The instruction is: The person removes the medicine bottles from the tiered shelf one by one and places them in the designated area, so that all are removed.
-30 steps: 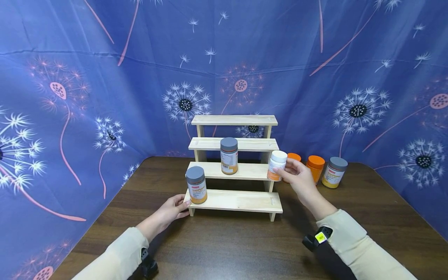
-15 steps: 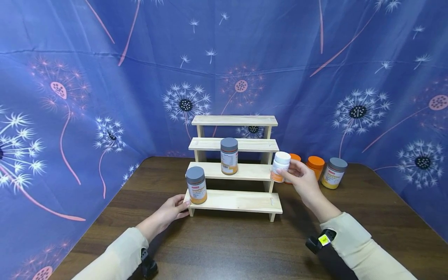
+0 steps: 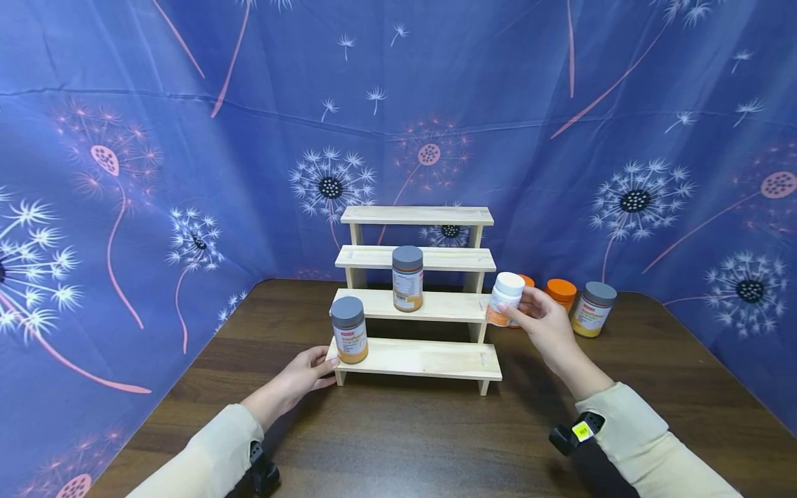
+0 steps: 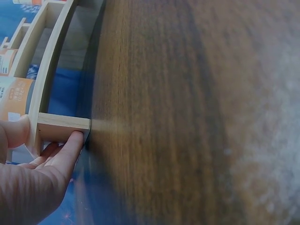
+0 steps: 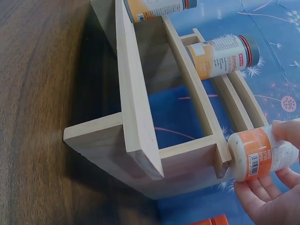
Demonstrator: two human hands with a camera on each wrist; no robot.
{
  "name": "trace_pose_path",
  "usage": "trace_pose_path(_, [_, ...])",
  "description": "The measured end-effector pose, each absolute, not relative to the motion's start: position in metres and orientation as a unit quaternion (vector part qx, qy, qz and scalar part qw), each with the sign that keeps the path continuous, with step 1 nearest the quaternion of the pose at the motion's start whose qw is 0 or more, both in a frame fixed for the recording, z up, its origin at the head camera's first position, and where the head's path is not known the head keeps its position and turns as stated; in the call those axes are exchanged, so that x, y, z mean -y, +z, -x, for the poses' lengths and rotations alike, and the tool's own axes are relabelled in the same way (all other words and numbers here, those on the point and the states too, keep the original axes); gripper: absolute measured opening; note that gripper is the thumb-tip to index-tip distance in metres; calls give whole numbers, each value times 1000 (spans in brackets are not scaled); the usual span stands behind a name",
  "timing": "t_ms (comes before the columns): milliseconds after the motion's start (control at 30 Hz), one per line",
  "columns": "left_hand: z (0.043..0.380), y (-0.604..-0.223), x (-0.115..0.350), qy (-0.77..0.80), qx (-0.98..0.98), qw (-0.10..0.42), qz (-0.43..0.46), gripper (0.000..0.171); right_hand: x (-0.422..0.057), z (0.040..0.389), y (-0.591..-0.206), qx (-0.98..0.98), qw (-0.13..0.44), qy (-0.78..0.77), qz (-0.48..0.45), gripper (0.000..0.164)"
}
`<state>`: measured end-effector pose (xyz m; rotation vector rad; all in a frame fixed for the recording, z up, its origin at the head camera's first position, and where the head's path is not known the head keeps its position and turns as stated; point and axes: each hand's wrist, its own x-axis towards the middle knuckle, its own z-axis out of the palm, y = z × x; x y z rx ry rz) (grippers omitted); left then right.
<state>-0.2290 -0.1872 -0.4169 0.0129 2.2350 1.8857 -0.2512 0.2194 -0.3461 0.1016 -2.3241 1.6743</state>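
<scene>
A four-step wooden display stand stands on the table. My left hand grips the left end of its lowest step, thumb up top beside a grey-lidded jar, a finger against the leg in the left wrist view. Another grey-lidded jar is upright on the second step. My right hand holds a white pill bottle with an orange label, slightly tilted, at the right end of that second step. Seen from the right wrist, the bottle's base lies right by the step's end, thumb on one side and fingers on the other.
Right of the stand, behind my right hand, are an orange-lidded jar and a grey-lidded jar with a yellow base. Another orange jar is mostly hidden by the held bottle. A blue dandelion-print cloth hangs behind the table.
My right hand has shifted a little to the right with the pill bottle, which now leans more. The left hand, the stand and the jars on it stay where they were.
</scene>
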Motion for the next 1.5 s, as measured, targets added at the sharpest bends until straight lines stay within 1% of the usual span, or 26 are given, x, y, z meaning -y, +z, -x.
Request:
trace_pose_path(233, [228, -417, 187, 641, -760, 108, -9, 41, -225, 248, -349, 807, 175, 564, -26, 55])
trace_pose_path(367, [229, -418, 187, 641, -760, 107, -14, 41, -230, 247, -351, 812, 187, 553, -21, 56])
trace_pose_path(633, [229, -417, 188, 639, -761, 110, -17, 42, -240, 246, -355, 827, 177, 534, -5, 60])
trace_pose_path(800, [228, -417, 188, 638, -761, 112, -18, 43, -247, 245, -354, 823, 176, 540, 6, 61])
trace_pose_path(1133, [229, -417, 188, 644, -757, 109, -11, 42, -265, 246, -357, 831, 175, 526, 49, 66])
trace_pose_path(1500, [230, -419, 188, 646, -755, 109, -11, 41, -289, 246, -368, 837, 192, 510, 50, 61])
